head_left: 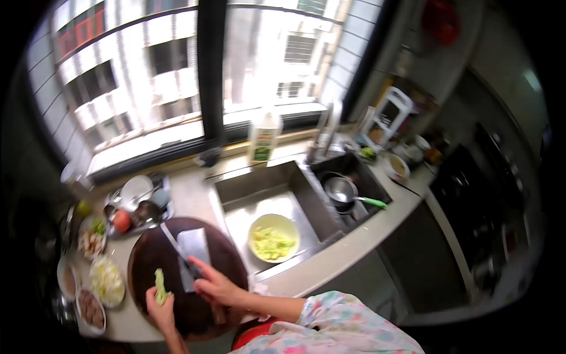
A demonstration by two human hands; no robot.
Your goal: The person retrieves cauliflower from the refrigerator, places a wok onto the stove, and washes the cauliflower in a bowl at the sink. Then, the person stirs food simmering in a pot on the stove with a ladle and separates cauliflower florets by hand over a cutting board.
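Observation:
My left hand (pixel 160 310) grips a pale green vegetable stalk (pixel 159 286) upright over the left part of the round dark chopping board (pixel 144 253). In my right hand (pixel 218 286) is the dark handle of a narrow-bladed knife (pixel 171 237), its blade pointing up and left. Below that hand and knife, a wide cleaver (pixel 193 245) lies flat on the board. A wooden handle (pixel 219 314) shows beneath my right wrist. Knife and stalk are apart.
Right of the board, a bowl (pixel 293 229) of pale green pieces stands in the sink (pixel 230 203). A green-handled pan (pixel 341 190) sits in the smaller basin. Several food bowls (pixel 107 283) line the left, below a tray (pixel 168 209). A bottle (pixel 263 141) stands behind the sink.

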